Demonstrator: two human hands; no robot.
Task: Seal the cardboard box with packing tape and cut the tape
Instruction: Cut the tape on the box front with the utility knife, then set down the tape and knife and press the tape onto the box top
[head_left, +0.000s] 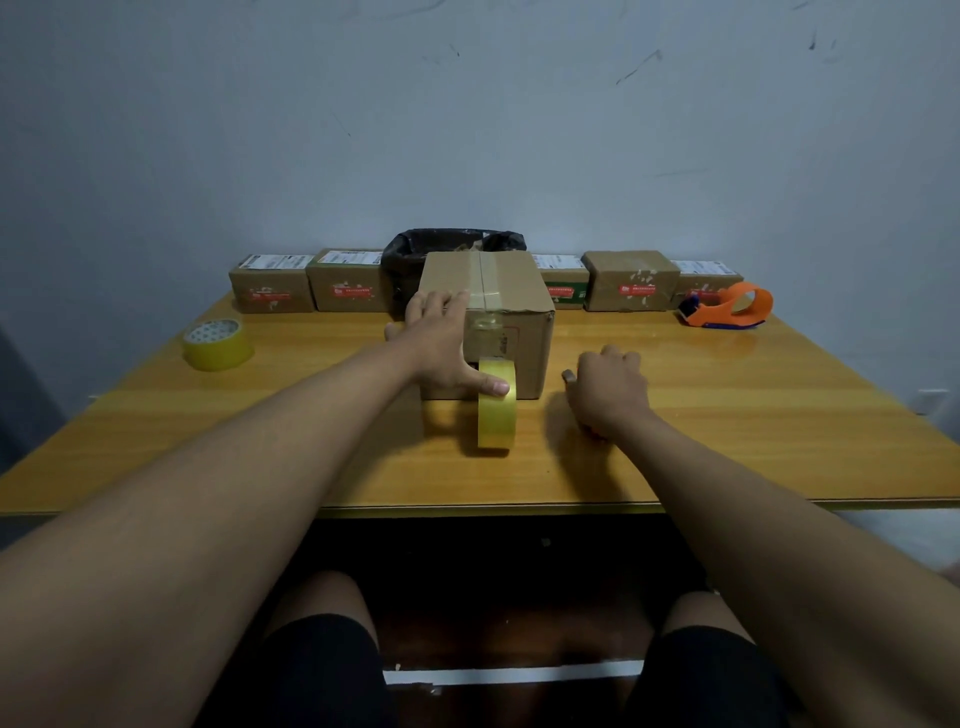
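The cardboard box (524, 343) stands at the table's middle. A strip of clear tape (485, 283) runs along its top seam and down its front face to a yellow tape roll (497, 421), which stands on edge on the table against the box. My left hand (441, 343) grips the box's left front corner, fingers on the lid and thumb pressed on the top of the roll. My right hand (608, 389) rests on the table to the right of the box with curled fingers. Whether it covers anything is hidden.
A second yellow tape roll (218, 343) lies flat at the left. An orange tape dispenser (732, 306) sits at the back right. Several small labelled parcels (272, 288) line the back edge, with a black-lined bin (452, 244) behind the box. The table's front edge (467, 506) is near my knees.
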